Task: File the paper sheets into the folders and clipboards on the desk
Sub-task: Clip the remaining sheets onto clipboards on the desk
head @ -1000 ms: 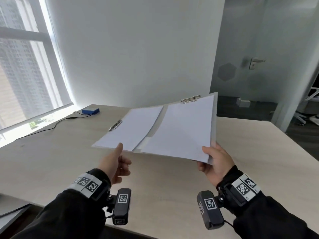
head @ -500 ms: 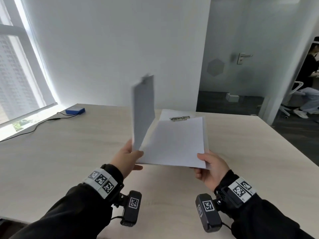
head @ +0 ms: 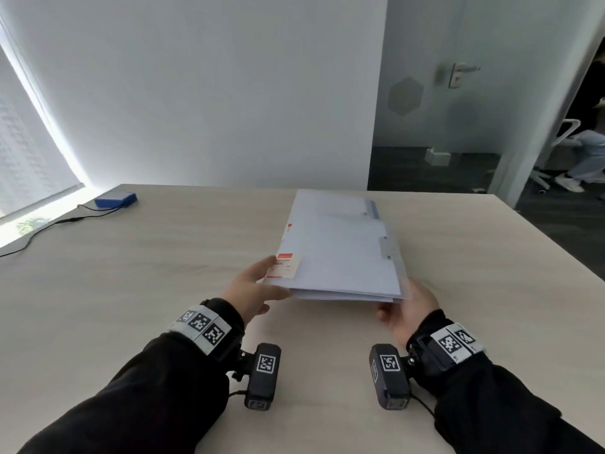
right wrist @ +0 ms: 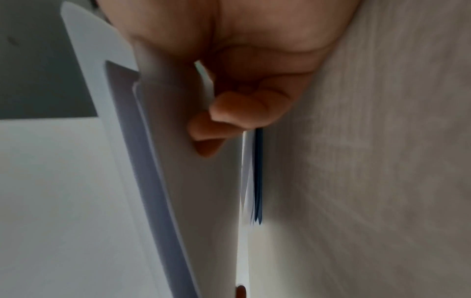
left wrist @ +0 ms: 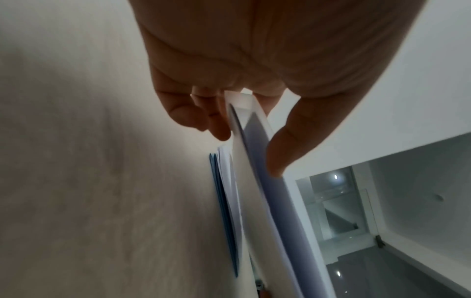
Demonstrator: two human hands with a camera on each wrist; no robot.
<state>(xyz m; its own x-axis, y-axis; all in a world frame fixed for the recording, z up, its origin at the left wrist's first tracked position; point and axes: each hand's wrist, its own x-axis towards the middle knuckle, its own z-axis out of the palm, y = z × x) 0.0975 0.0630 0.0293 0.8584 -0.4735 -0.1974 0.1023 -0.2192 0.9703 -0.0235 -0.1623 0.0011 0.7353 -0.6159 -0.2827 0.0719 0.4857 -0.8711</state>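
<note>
The closed folder is the landmark here: a pale translucent one, held low over the worktop with its far end lying on or just over another folder with a blue edge, which of the two I cannot tell. At the folder's near left corner the left hand pinches the cover, thumb on top and fingers curled beneath, so that grip is closed on the folder. The wrist views show white sheets and a dark blue edge stacked beneath it, just above the wood. At the near right corner the right hand holds from below, its fingers curled against the underside and the thumb hidden behind the cover; I judge it closed on the folder too. The step looks like setting the filled folder down squarely, so both hands should lower it level, keep the sheets from sliding out of the open left edge, and line its edges up with the folder beneath before letting go. A white sticker with an orange band sits by the left thumb, and a smaller red mark lies farther along that edge; the print on both is too small to read. A metal clip shows through the right edge.
</note>
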